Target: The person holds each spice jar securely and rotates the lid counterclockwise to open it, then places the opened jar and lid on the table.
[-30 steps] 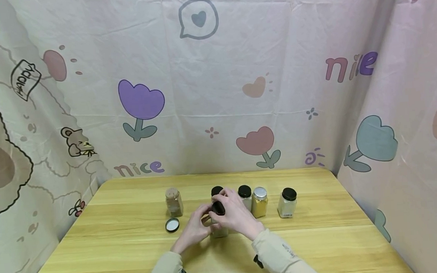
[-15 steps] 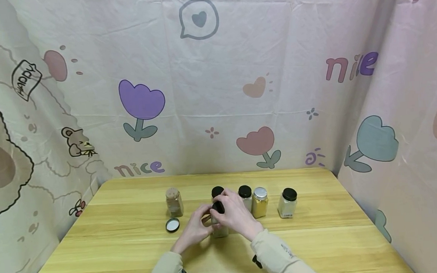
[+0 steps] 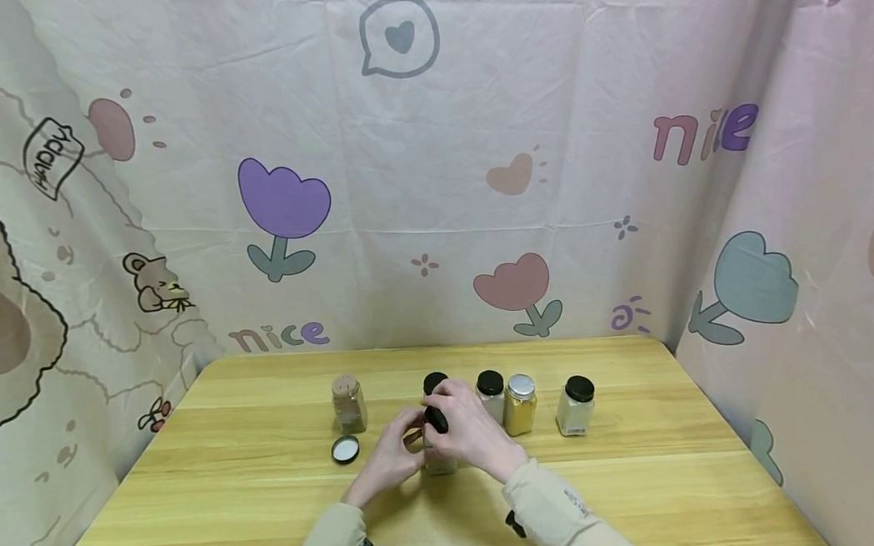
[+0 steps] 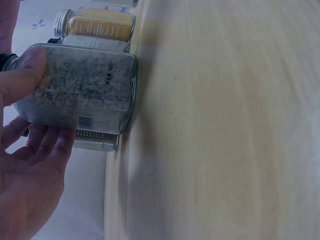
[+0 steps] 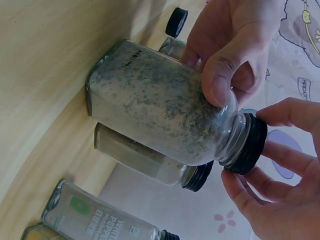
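Note:
A square glass spice jar (image 5: 150,100) with grey-and-white speckled contents stands on the table, in the middle of the head view. My left hand (image 3: 391,457) holds its upper body, with the thumb (image 4: 34,62) on one face and the fingers round the other side. My right hand (image 3: 470,421) pinches the jar's black lid (image 5: 247,145) between thumb and fingertips at the mouth. Glass threads show below the lid in the right wrist view. From the head, both hands cover much of the jar.
Left of the hands stand a brown-powder jar (image 3: 349,412) with a bare shaker top and a loose upturned lid (image 3: 345,451). A black-capped jar (image 3: 435,382) is right behind the hands. White pepper (image 5: 100,215), a silver-capped yellow jar (image 3: 520,408) and another black-capped jar (image 3: 575,408) stand right.
My right fingers have shifted round the lid, which tilts and turns slightly at the jar's mouth. The left hand and the other jars stay in place.

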Tool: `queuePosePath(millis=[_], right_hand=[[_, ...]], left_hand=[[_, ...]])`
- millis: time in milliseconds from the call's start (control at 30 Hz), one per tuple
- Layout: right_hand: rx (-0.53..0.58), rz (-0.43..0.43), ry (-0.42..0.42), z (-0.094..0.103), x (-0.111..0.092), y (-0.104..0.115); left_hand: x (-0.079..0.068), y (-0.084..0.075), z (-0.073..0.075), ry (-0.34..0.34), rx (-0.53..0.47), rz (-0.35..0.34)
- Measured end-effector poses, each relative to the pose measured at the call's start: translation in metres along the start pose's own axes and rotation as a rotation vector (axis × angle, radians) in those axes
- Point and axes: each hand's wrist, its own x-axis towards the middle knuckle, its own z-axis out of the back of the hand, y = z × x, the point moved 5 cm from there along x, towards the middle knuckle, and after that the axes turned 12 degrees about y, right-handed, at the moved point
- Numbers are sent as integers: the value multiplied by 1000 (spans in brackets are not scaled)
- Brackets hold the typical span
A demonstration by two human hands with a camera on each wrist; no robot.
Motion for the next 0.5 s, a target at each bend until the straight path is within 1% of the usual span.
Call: queuePosePath(millis=[133,233,300,367,500], right_hand=[[8,-24,-37,1,-1,-1],[-4,-53,-82,2,-1,-3],[-15,-68,-96,2,-1,-3],[-19,-78,-93,2,-1,-4],[-4,-93,-53,0,0,-4]], left_hand=[[0,0,0,-3,24,5],[0,-1,0,-13,39,15],[0,-1,1,-15,47,21],[0,-1,1,-17,52,24],[0,-1,0,-12,30,27]])
